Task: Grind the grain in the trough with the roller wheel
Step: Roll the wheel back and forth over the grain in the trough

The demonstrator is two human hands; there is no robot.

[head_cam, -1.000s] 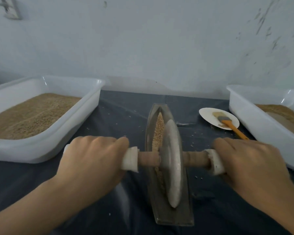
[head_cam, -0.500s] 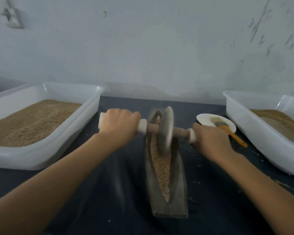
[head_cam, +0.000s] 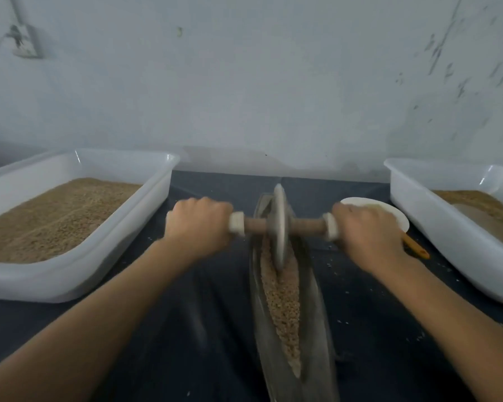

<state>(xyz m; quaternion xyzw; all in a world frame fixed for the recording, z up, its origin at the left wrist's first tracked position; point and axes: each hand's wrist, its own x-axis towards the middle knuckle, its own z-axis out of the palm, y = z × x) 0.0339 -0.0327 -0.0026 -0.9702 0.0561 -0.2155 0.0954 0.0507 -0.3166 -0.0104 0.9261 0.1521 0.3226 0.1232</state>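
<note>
A dark cloth covers the work surface below a scuffed pale wall. On the cloth's left side stands a white plastic tub filled with tan grain; a second white tub sits on its right, partly filled. Near that second tub lie a small white plate and an orange-handled brush. A wall socket hangs high above the left tub.

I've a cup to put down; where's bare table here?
Bare dark cloth lies between the left tub and the trough, under the left forearm. Right of the trough it's crowded: plate, brush handle, right tub.
</note>
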